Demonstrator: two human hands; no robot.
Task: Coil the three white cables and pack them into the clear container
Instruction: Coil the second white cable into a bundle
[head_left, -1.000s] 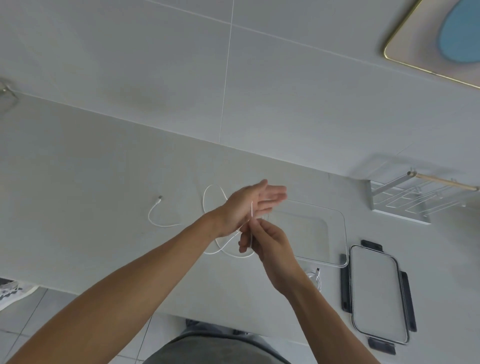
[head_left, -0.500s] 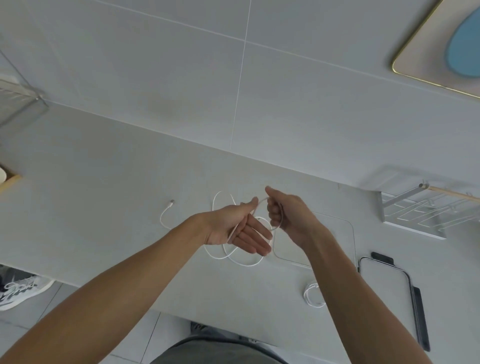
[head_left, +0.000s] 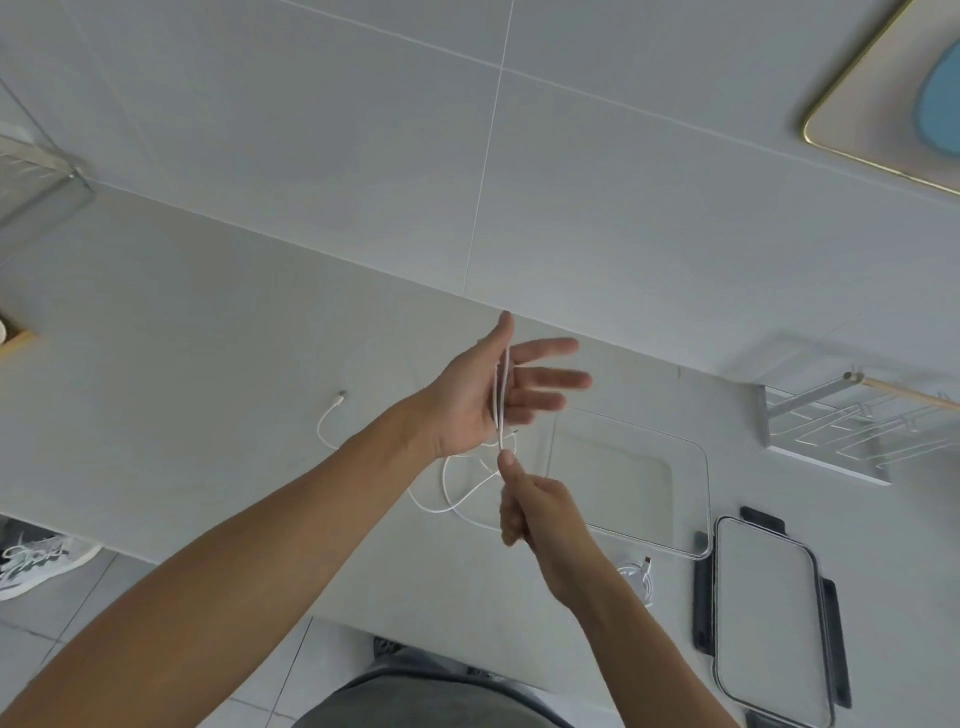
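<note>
Left hand (head_left: 485, 400) spread flat as a winding form, right hand (head_left: 540, 512) pinching the white cable (head_left: 501, 400) just below it; clear container (head_left: 631, 480) right of both, seemingly empty, another coiled cable (head_left: 636, 574) beside the right wrist.

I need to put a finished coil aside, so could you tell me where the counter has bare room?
The widest bare patch lies left of the loose cable, up to the wall. The clear container is also empty. It is crowded around the hands, and between the small coil and the lid.
</note>
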